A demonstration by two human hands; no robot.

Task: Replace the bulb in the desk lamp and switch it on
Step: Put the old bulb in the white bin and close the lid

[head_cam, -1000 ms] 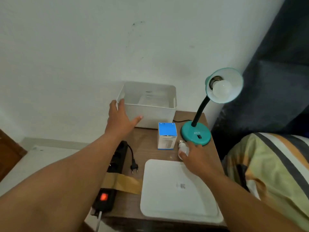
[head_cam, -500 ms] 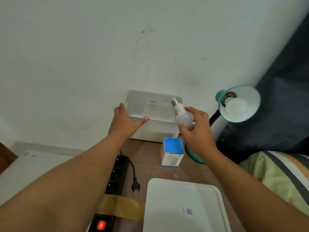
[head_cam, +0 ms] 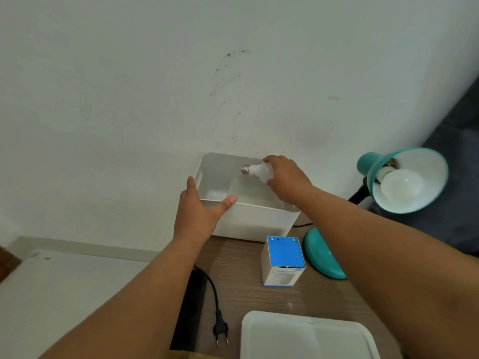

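- Head view shows the right hand (head_cam: pixel 286 181) pinching the glass end of a loose bulb (head_cam: pixel 259 172) over the open white bin (head_cam: pixel 259 221), apparently to drop the removed bulb out of the way.
- That loose bulb lies roughly level, its long axis running left to right, the metal screw cap pointing left toward the bin's far left corner and the round end tucked under the fingers.
- Left hand (head_cam: pixel 199 213) rests flat-fingered on the bin's near left corner, thumb along the rim, holding nothing; it likely steadies the bin.
- 1 bulb sits in the teal lamp (head_cam: pixel 373 172), whose shade faces the camera.
- Blue-topped bulb box (head_cam: pixel 283 260) stands upright beside the lamp base (head_cam: pixel 320 252), on the wooden table (head_cam: pixel 246 288).
- Plug (head_cam: pixel 220 330) lies loose by the power strip (head_cam: pixel 191 307), so switching on looks not yet done.
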